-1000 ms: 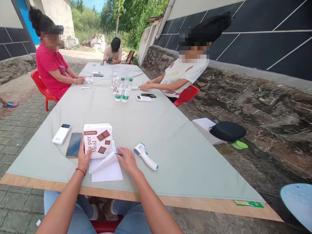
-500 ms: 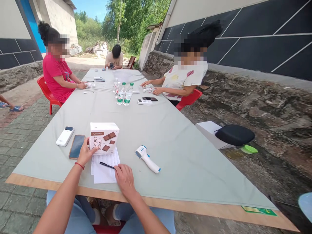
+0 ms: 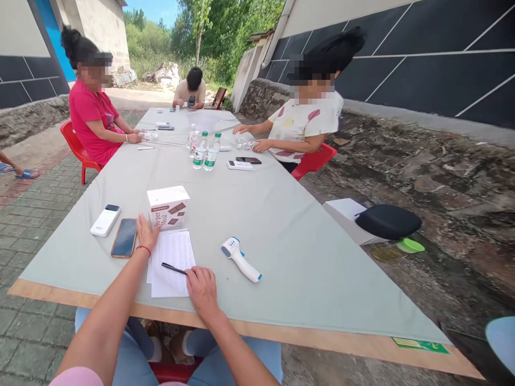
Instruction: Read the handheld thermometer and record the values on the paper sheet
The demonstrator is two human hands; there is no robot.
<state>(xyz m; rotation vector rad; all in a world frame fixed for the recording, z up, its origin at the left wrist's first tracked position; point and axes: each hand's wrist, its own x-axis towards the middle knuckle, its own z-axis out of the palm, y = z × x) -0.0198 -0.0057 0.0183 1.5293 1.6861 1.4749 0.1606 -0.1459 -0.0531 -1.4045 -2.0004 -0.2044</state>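
Note:
My left hand is at the near left corner of a white and brown Su-per Meal box, fingers along its side and thumb in front. The box stands on the table just beyond some printed sheets of paper. A black pen lies over the paper, its near end under the fingers of my right hand, which rests at the paper's right edge. Left of my left hand are a smartphone and a white power bank. A white and blue infrared thermometer lies to the right.
Water bottles stand mid-table. Another power bank and phone lie beside them. One person sits left, another right, each with hands on a clear bottle. A third person sits at the far end.
My left hand has moved the box forward, off the top of the papers, showing more print. My right hand has stayed with the pen.

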